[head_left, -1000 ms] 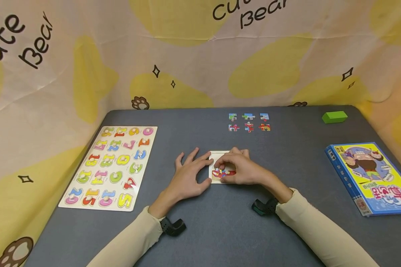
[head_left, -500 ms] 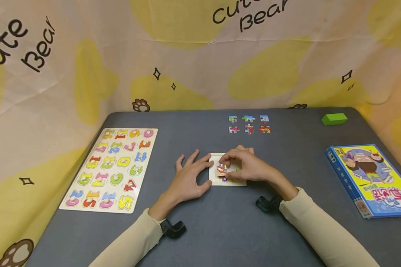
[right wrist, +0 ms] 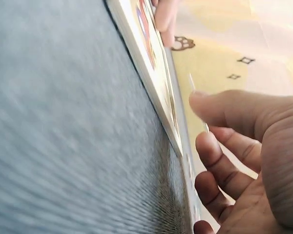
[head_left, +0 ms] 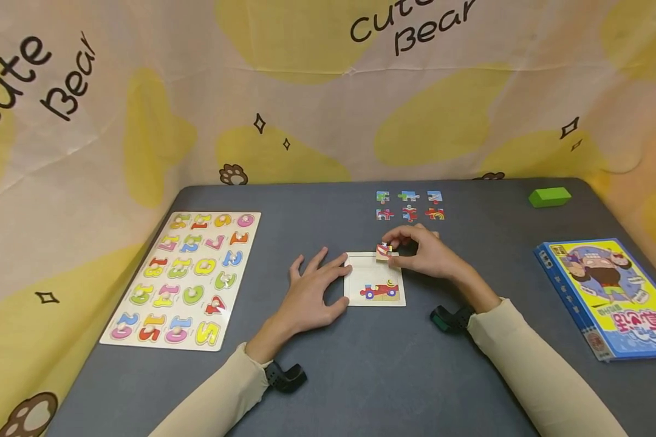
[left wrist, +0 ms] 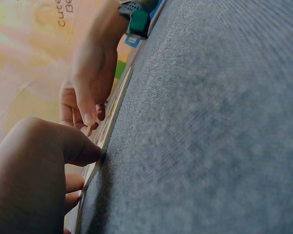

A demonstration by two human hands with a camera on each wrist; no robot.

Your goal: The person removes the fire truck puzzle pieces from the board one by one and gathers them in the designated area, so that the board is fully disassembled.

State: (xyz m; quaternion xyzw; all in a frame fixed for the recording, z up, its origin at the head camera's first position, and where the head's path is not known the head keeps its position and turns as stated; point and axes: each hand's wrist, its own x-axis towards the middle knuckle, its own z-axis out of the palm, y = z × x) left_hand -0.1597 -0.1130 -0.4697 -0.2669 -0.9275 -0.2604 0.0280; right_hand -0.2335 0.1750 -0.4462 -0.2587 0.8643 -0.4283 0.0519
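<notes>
A small white-framed puzzle tray [head_left: 361, 273] lies on the table, with a red vehicle picture [head_left: 379, 291] in its lower right part. Over the tray's upper right edge, my right hand [head_left: 427, 254] pinches a red-and-cream jigsaw piece [head_left: 383, 252] between thumb and fingers. In the right wrist view that piece [right wrist: 206, 126] is seen edge-on, raised off the tray. My left hand [head_left: 308, 298] lies at the tray's left side with fingers spread, its thumb and fingertips on the edge. From the left wrist, the left thumb [left wrist: 83, 148] touches the tray's side.
Several loose jigsaw pieces [head_left: 409, 213] lie in two rows behind the tray. A number puzzle board [head_left: 231, 315] is at the left. On the right are a blue-and-yellow box [head_left: 615, 297] and a green block [head_left: 550, 197]. A patterned cloth hangs behind the table.
My right hand has lifted a piece out of the tray and carried it up and to the right, uncovering the vehicle picture. The left hand stays at the tray's edge.
</notes>
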